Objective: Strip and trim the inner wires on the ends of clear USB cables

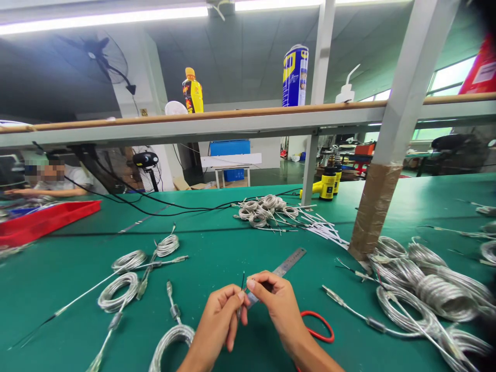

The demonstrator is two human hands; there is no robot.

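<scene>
My left hand is closed in a pinch around a thin black wire, whose tip points up from the fingertips. Beside it, my right hand is also pinched, with its thumb and forefinger almost touching the left fingertips. What it holds is too small to make out. A steel ruler lies on the green table, partly under the right hand. Red looped handles show by the right wrist. Left of my hands lies a coiled clear-jacketed cable with a plug and a ferrite bead.
More coiled cables lie at left and a large heap at right. Farther back are small coils, white strips and a yellow heat gun. A taped post supports a shelf. A person sits behind a red tray.
</scene>
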